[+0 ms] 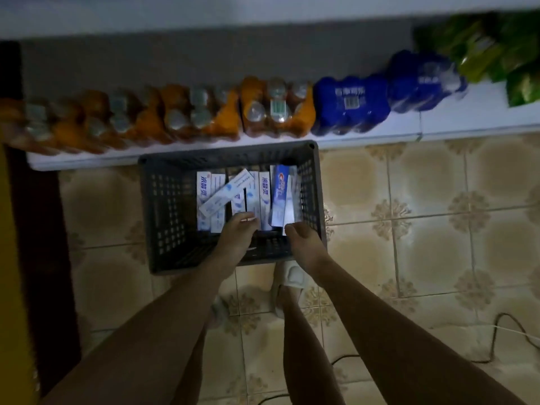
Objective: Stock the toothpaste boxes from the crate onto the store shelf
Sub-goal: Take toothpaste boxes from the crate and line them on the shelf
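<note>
With our left hand (238, 229) fingering a white toothpaste box (264, 197) and right hand (301, 236) loosely curled, empty, at the crate's (163, 200) five o'clock, the leaning blue box (280, 197) could topple.

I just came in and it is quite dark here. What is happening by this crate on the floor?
A person is bent over a grey crate on the tiled floor, both hands down inside it. The left hand reaches onto the white toothpaste boxes. The right hand is at the near end of a blue box. Its fingers are hidden. The low shelf behind holds bottle packs.
</note>
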Demonstrator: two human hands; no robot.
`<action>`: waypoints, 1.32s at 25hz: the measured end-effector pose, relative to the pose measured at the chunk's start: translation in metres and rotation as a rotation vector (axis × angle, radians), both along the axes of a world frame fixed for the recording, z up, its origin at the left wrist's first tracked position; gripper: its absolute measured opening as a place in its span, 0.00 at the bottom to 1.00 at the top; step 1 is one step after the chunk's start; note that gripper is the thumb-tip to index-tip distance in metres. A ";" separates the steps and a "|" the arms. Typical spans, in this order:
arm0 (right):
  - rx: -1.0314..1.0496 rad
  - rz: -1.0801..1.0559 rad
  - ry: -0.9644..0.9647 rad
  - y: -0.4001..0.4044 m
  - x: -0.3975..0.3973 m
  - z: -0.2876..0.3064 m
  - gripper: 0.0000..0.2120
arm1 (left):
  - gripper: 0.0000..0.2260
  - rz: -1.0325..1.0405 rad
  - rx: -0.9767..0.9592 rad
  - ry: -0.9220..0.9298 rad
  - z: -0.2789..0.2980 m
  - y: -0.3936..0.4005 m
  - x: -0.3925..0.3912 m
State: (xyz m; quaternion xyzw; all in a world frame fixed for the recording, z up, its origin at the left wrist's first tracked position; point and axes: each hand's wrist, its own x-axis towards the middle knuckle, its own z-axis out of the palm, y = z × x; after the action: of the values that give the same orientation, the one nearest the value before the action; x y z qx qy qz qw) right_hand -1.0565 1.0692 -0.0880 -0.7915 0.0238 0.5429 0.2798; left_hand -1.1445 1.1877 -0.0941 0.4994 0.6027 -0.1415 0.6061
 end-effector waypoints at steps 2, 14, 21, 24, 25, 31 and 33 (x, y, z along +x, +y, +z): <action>-0.033 -0.016 0.002 0.000 0.001 -0.061 0.12 | 0.14 -0.035 -0.035 0.028 -0.061 -0.007 -0.003; -0.235 0.002 -0.148 0.020 0.009 -0.235 0.36 | 0.23 -0.100 0.010 -0.043 -0.240 -0.017 0.058; -0.145 -0.075 -0.123 0.008 0.015 -0.252 0.22 | 0.23 -0.286 -0.019 -0.001 -0.261 -0.008 0.065; -0.117 -0.247 -0.052 0.011 0.017 -0.254 0.19 | 0.25 -0.290 -0.041 0.019 -0.262 -0.002 0.062; -0.104 -0.328 -0.003 0.011 0.017 -0.251 0.19 | 0.24 -0.291 -0.044 0.024 -0.262 -0.002 0.060; -0.152 -0.380 0.106 0.010 0.029 -0.241 0.16 | 0.19 -0.250 -0.113 -0.028 -0.260 0.003 0.050; -0.148 -0.396 0.155 0.013 0.035 -0.241 0.17 | 0.20 -0.196 -0.215 -0.011 -0.258 0.008 0.045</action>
State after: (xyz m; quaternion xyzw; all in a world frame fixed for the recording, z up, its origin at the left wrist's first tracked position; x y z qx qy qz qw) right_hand -1.0215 1.0819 -0.3287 -0.7457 0.2398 0.5334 0.3193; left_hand -1.0994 1.1961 -0.3518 0.4889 0.5292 -0.2610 0.6425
